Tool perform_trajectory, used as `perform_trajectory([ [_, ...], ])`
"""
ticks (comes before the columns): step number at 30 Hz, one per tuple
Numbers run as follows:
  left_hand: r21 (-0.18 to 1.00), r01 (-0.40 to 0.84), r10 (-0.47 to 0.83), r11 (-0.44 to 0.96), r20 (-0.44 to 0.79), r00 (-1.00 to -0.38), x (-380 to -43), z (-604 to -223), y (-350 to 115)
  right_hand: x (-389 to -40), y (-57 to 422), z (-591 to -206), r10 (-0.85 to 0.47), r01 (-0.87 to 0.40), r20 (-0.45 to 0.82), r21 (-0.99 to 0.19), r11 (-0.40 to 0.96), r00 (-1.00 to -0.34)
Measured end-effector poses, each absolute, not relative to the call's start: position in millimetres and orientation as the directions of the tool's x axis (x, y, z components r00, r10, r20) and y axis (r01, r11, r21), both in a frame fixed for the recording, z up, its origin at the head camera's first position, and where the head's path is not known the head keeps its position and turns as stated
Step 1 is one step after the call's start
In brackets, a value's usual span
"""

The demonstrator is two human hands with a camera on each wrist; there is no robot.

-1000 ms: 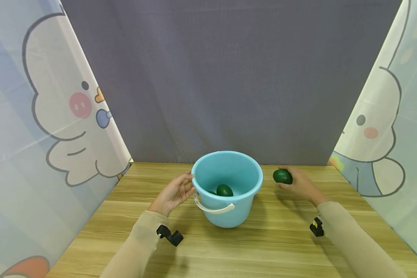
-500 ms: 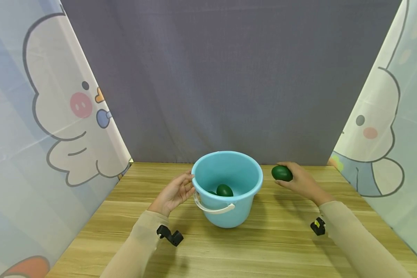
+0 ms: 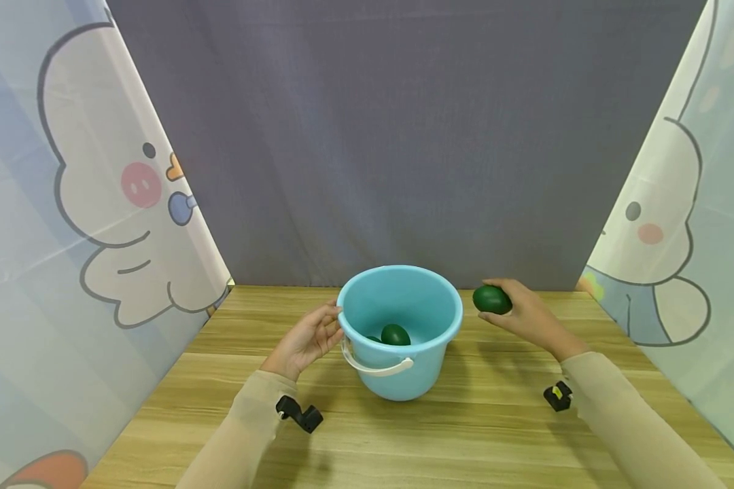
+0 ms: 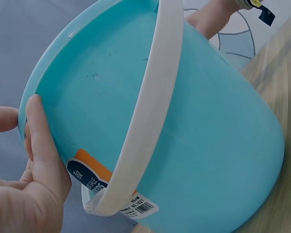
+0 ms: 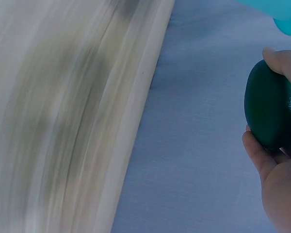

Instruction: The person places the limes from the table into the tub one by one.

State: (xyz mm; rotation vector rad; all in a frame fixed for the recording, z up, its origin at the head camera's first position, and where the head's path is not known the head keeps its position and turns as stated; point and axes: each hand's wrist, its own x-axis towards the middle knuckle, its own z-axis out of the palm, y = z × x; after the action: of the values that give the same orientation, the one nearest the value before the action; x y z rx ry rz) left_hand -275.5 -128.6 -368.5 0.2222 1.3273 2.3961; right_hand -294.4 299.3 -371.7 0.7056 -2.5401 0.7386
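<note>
A light blue bucket (image 3: 400, 370) with a white handle (image 3: 376, 370) stands upright on the table. My left hand (image 3: 306, 341) pinches its rim on the left side; in the left wrist view the rim (image 4: 31, 92) lies between thumb and fingers. Inside the bucket one dark green avocado (image 3: 395, 335) shows plainly, and a second (image 3: 373, 339) is mostly hidden behind the rim. To the right of the bucket, my right hand (image 3: 531, 324) grips another smooth avocado (image 3: 492, 299), held above the table. The right wrist view shows this avocado (image 5: 266, 104) between thumb and fingers.
The wooden table (image 3: 367, 448) ends at a dark grey curtain (image 3: 367, 136) behind the bucket. Cartoon-printed curtains (image 3: 141, 272) hang on both sides. A printed label (image 4: 94, 172) is on the bucket's outer side, partly under the handle.
My right hand has raised the avocado slightly and brought it a little left, closer to the bucket. The left hand and the bucket have stayed where they were.
</note>
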Motion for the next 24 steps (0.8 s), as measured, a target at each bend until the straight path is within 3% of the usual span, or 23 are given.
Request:
perform_trajectory([
  [8,0.847,-0.254,0.411,-0.467,-0.046,-0.910,-275.5,-368.3,-129.1,-292.2,297.1,-366.9,-0.360,-0.577,0.509,-0.371,0.728,-0.782],
  [24,0.843,-0.257,0.407,-0.473,-0.049,-0.912,-276.2,-368.7,-128.6,-284.2,284.6,-350.7,-0.400,-0.656,0.604,-0.286,0.698,-0.689],
])
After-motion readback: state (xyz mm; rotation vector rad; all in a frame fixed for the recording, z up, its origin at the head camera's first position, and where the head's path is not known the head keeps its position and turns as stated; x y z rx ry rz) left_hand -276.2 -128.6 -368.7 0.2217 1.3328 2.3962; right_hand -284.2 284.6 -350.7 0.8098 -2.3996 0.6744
